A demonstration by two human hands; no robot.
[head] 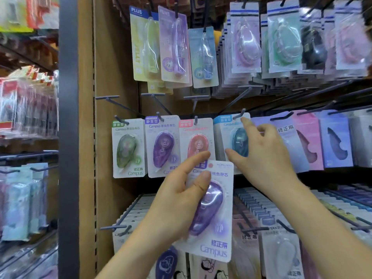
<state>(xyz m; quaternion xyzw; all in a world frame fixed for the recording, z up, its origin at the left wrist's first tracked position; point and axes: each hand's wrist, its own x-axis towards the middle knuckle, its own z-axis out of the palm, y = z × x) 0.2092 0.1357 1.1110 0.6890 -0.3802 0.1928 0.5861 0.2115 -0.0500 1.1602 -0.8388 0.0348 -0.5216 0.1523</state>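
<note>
Gripping the purple teardrop correction-tape blister pack (217,228), your left hand (181,202) has its thumb curled over the clear plastic bubble and its fingers behind the white card, held low in front of the rack. Expect it to be very light. The card is stiff but will likely crease at the corners, and the glossy bubble looks slick, so pinch across the card edges rather than squeezing the bubble. The card reads "Campus" and "修正带" at the bottom, and small lettering at the top right looks like "KOKUYO". Beyond it, your right hand (261,156) lies spread against the blue correction-tape blister pack (227,133), which hangs on a grey metal peg (241,113). The forefinger is up by the hang hole and the thumb under the bubble, not visibly closed on it. To free it you would probably take the card's top and slide it straight along the peg. Left of it hang the red pack (197,143), purple pack (163,146) and green pack (126,148), each marked "Campus". Highest up, the pale yellow pack (141,43) and lilac pack (175,43) carry "PLUS".
</note>
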